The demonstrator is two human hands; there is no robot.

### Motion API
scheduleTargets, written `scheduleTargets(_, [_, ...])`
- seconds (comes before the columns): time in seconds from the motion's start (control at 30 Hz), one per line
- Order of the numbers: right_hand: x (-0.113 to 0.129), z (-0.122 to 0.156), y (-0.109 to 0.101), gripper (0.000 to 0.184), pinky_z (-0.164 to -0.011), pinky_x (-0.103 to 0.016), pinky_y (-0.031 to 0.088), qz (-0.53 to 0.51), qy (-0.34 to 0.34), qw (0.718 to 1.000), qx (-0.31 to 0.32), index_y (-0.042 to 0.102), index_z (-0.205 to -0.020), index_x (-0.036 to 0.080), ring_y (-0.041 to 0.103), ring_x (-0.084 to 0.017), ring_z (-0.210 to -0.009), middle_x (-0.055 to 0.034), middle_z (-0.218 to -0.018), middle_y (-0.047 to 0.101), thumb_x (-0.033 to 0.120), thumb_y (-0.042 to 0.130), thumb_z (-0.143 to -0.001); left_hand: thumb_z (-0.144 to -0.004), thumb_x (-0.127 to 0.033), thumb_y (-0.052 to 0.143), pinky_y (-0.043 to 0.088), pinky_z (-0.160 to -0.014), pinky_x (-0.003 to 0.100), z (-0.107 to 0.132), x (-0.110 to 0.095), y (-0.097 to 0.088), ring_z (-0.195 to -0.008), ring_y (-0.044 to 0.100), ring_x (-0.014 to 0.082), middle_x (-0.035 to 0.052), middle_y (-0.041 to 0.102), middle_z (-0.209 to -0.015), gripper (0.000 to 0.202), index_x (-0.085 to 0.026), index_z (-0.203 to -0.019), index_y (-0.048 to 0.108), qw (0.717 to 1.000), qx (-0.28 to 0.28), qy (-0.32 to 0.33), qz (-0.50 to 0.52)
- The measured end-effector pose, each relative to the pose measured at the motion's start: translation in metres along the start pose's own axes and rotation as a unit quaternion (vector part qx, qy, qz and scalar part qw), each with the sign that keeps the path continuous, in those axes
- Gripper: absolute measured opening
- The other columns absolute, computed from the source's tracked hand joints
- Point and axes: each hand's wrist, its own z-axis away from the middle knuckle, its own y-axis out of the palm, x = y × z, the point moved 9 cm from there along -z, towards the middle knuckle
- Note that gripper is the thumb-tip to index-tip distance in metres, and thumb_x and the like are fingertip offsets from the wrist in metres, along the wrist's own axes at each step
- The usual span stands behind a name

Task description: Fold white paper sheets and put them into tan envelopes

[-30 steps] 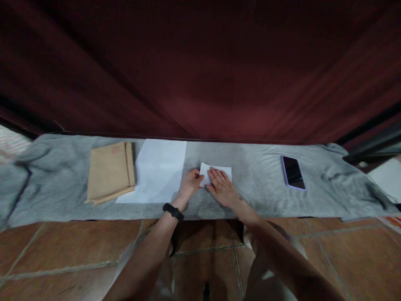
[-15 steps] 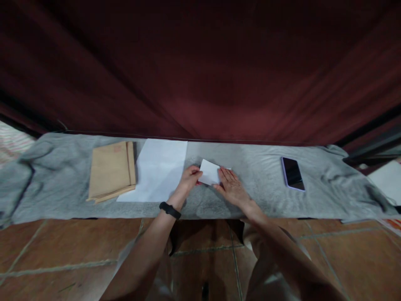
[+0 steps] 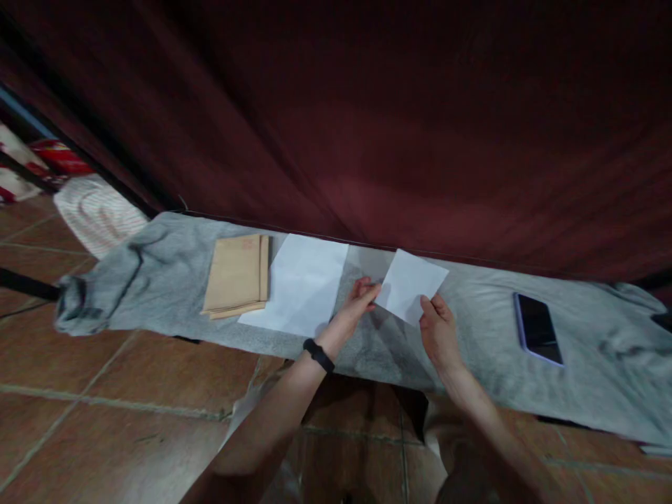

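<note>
A small white sheet of paper (image 3: 412, 285) is held up slightly above the grey cloth, tilted, between my two hands. My left hand (image 3: 360, 301), with a black band on its wrist, grips the sheet at its left corner. At the lower right edge, my right hand (image 3: 438, 329) pinches the paper with the thumb on top and the fingers partly hidden beneath. A larger white sheet (image 3: 309, 283) lies flat just left of my left hand.
Brown paper envelopes (image 3: 236, 274) are stacked on the left, beside the large sheet. A phone with a purple edge (image 3: 539, 329) lies to the right. Grey cloth (image 3: 488, 308) covers the narrow surface. Behind it hangs a dark red curtain (image 3: 367, 140); tiled floor (image 3: 131, 413) is below.
The small paper has been lifted and now shows a larger face. My right hand has gone from lying flat on it to pinching its edge. The whole view has turned and shifted.
</note>
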Motion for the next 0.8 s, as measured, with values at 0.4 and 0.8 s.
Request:
scheduleTargets(0.4, [-0.048, -0.018, -0.046, 0.040, -0.056, -0.025, 0.053, -0.005, 0.135, 0.990, -0.044, 0.072, -0.096, 0.023, 0.069, -0.017, -0.071, -0.0008, -0.087, 0.075, 0.034, 0.085, -0.060, -0.082, -0.016, 0.059, 0.050, -0.081, 0.031, 0.003, -0.002, 0.008, -0.088, 0.067, 0.0220, 0.0056, 0.074, -0.092, 0.024, -0.018, -0.101, 0.073, 0.883, 0.079, 0.072, -0.458])
scheduleTargets(0.8, [-0.050, -0.034, -0.042, 0.029, -0.070, -0.036, 0.054, 0.496, -0.048, 0.857, 0.130, 0.068, -0.105, 0.023, 0.073, -0.027, -0.079, -0.0092, -0.086, 0.075, 0.040, 0.054, -0.086, -0.093, -0.018, 0.058, 0.053, -0.090, 0.035, 0.010, -0.011, -0.001, -0.101, 0.070, 0.0236, 0.0081, 0.075, -0.108, 0.030, -0.023, -0.121, 0.068, 0.751, 0.021, 0.152, -0.642])
